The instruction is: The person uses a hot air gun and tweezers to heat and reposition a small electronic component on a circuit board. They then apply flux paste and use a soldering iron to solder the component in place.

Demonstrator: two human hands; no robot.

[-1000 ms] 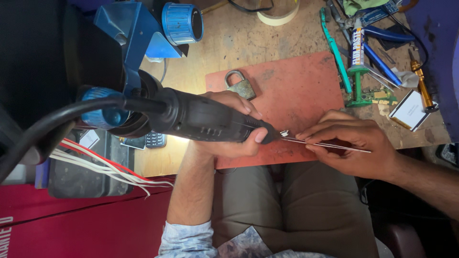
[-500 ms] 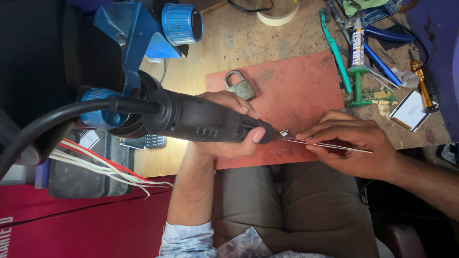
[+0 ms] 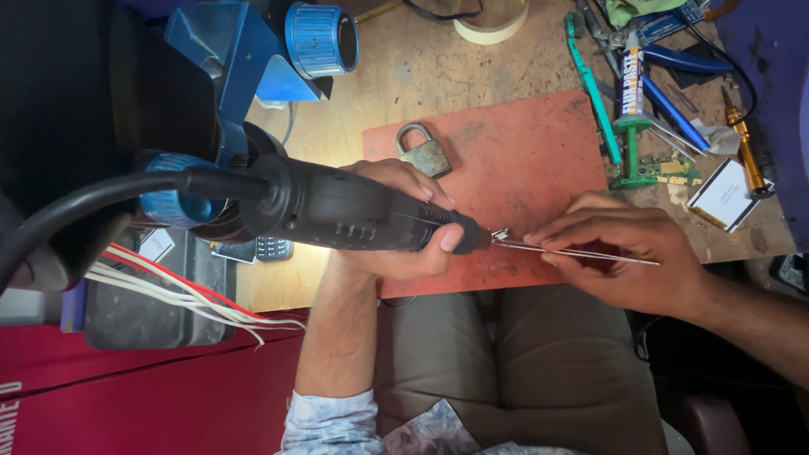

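My left hand (image 3: 404, 227) grips a black corded rotary tool (image 3: 345, 215), its nose pointing right over the near edge of a red-brown mat (image 3: 522, 152). The tool's small tip (image 3: 499, 237) meets one end of a thin metal rod (image 3: 590, 251). My right hand (image 3: 624, 244) pinches that rod and holds it roughly level just right of the tip. A brass padlock (image 3: 424, 154) lies on the mat behind my left hand.
A blue vise (image 3: 278, 50) stands at the back left of the wooden bench. Pliers, a green-handled tool (image 3: 594, 93), a glue tube and a small circuit board (image 3: 666, 168) crowd the back right. White wires (image 3: 185, 295) and a tape roll (image 3: 493, 21) lie nearby. My knees sit below the bench edge.
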